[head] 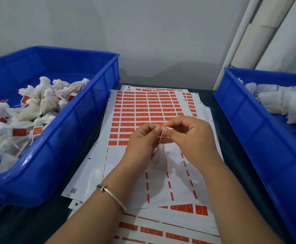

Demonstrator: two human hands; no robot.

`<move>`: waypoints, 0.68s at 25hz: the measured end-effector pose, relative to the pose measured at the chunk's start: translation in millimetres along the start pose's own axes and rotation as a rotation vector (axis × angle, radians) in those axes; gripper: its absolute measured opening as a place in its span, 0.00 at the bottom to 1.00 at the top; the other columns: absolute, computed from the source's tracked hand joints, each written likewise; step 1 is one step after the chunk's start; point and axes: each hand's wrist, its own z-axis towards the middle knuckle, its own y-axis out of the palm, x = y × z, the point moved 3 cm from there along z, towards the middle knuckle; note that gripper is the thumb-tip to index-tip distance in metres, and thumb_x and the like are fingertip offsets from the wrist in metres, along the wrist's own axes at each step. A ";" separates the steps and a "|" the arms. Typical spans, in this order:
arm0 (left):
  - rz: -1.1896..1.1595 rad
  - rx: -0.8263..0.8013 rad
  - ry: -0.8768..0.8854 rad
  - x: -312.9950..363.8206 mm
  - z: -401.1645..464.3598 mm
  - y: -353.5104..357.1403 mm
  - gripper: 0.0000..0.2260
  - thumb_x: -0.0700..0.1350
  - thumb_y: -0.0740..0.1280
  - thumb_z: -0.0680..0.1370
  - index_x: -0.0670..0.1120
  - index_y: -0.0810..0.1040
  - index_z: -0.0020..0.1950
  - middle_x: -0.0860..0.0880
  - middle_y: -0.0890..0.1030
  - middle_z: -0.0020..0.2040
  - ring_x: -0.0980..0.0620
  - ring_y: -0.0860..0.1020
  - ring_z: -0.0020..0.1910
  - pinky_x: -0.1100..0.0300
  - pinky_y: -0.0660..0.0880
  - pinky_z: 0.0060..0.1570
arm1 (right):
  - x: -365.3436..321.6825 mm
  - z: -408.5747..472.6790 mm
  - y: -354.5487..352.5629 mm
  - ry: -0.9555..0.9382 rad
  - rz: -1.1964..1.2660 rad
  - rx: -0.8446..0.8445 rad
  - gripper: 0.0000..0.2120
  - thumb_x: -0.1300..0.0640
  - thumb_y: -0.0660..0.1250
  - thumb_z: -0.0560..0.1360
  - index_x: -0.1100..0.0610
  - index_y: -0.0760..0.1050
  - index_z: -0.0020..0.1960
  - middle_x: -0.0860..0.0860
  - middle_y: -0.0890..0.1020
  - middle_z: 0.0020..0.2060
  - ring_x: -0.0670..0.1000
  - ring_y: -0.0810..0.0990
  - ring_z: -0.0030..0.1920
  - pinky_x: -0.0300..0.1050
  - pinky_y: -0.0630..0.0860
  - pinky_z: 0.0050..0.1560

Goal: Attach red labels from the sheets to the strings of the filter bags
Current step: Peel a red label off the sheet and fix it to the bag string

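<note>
Both hands meet mid-sheet: left hand (141, 138) and right hand (187, 136) pinch the thin white string (161, 136) running upright between them, small white mesh filter bag (159, 157) dangling below, red label not clearly visible.

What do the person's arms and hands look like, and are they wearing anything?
Both forearms are bare, with no sleeves and no gloves showing. The left hand has a thin silver bangle on its wrist, with a small darker bead or clasp on it. The right hand shows no ring, watch or band on its wrist. The fingernails look short and unpainted.
</note>
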 end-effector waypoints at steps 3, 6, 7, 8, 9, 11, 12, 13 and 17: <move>-0.031 -0.026 -0.051 -0.9 1.5 2.2 0.08 0.48 0.62 0.79 0.51 0.80 0.46 0.52 0.84 0.39 0.52 0.83 0.38 0.53 0.76 0.49 | 8.6 0.6 -4.1 -0.011 -0.067 0.088 0.12 0.56 0.72 0.72 0.40 0.75 0.39 0.33 0.77 0.40 0.34 0.76 0.47 0.21 0.71 0.42; -0.045 0.028 -0.098 -5.0 3.7 2.2 0.08 0.48 0.64 0.78 0.54 0.81 0.42 0.54 0.84 0.38 0.53 0.83 0.39 0.53 0.77 0.51 | 21.1 -1.0 -4.2 0.105 0.029 0.089 0.11 0.55 0.71 0.73 0.41 0.75 0.38 0.33 0.78 0.39 0.32 0.77 0.45 0.21 0.71 0.40; -0.043 0.037 -0.104 -5.7 4.0 2.5 0.08 0.48 0.64 0.78 0.54 0.81 0.41 0.54 0.84 0.37 0.53 0.83 0.39 0.52 0.77 0.51 | 24.3 -1.5 -3.8 0.129 0.042 0.089 0.10 0.54 0.71 0.73 0.41 0.75 0.38 0.33 0.78 0.39 0.32 0.77 0.44 0.21 0.72 0.40; -0.043 0.043 -0.108 -6.2 4.3 2.7 0.09 0.48 0.64 0.78 0.54 0.81 0.40 0.54 0.84 0.37 0.53 0.83 0.39 0.52 0.77 0.51 | 27.1 -2.0 -3.5 0.146 0.053 0.092 0.09 0.54 0.71 0.73 0.42 0.75 0.38 0.33 0.79 0.39 0.32 0.78 0.44 0.22 0.72 0.39; -0.048 0.048 -0.113 -6.6 4.1 2.3 0.09 0.48 0.64 0.78 0.53 0.81 0.40 0.53 0.84 0.37 0.52 0.83 0.39 0.52 0.77 0.51 | 29.1 -2.4 -3.5 0.159 0.063 0.095 0.09 0.54 0.70 0.73 0.42 0.75 0.38 0.33 0.79 0.39 0.32 0.78 0.43 0.22 0.73 0.39; -0.055 0.041 -0.122 -6.8 3.7 1.2 0.09 0.47 0.64 0.78 0.53 0.81 0.40 0.52 0.84 0.37 0.51 0.83 0.39 0.51 0.77 0.52 | 31.7 -2.8 -2.9 0.183 0.084 0.099 0.07 0.53 0.70 0.74 0.43 0.76 0.39 0.34 0.79 0.40 0.34 0.79 0.43 0.25 0.74 0.40; -0.053 0.031 -0.121 -6.8 3.7 0.7 0.09 0.47 0.64 0.78 0.52 0.81 0.40 0.51 0.84 0.37 0.50 0.83 0.38 0.51 0.77 0.52 | 33.0 -2.8 -2.8 0.191 0.093 0.102 0.06 0.53 0.70 0.74 0.43 0.76 0.40 0.34 0.80 0.40 0.36 0.80 0.43 0.27 0.75 0.42; -0.045 0.025 -0.117 -6.7 3.5 0.0 0.10 0.47 0.64 0.78 0.53 0.81 0.39 0.51 0.84 0.37 0.50 0.83 0.37 0.51 0.77 0.51 | 34.1 -3.1 -2.8 0.197 0.100 0.108 0.06 0.53 0.70 0.74 0.44 0.77 0.40 0.35 0.80 0.41 0.39 0.81 0.43 0.30 0.76 0.44; 0.010 -0.032 -0.061 -3.8 2.1 -1.2 0.11 0.48 0.65 0.78 0.57 0.83 0.38 0.51 0.83 0.39 0.54 0.80 0.32 0.56 0.77 0.43 | 34.6 -3.2 -4.4 0.211 0.118 0.128 0.06 0.53 0.69 0.74 0.44 0.76 0.41 0.38 0.81 0.41 0.45 0.82 0.43 0.34 0.80 0.42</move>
